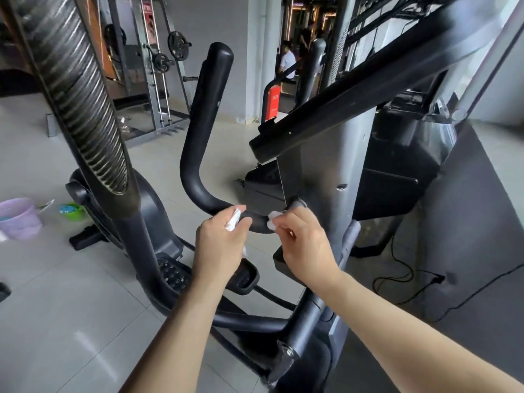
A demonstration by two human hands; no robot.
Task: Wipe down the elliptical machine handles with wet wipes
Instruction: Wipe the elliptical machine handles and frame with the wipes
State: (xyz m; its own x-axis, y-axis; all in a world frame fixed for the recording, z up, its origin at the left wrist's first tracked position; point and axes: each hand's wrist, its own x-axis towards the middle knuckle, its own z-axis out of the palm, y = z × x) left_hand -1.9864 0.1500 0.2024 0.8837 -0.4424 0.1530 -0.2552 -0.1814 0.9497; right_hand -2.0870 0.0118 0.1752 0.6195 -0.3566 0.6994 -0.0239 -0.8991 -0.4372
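Head view, centre of the frame: my left hand (219, 245) pinches a rolled white wipe (234, 219) between thumb and fingers, laid against the low bend of the black curved handle (204, 123). Just right of it, my right hand (303, 242) pinches a crumpled wipe (273, 224) onto the same handle, near where it meets the grey column (334, 154). At the left edge a purple bucket (19, 218) stands on the tiled floor (71, 307), a green tub (71, 211) beside it

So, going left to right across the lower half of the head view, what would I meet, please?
purple bucket, green container, left hand gripping the rolled wipe, right hand pinching the bunched wipe, black floor cable
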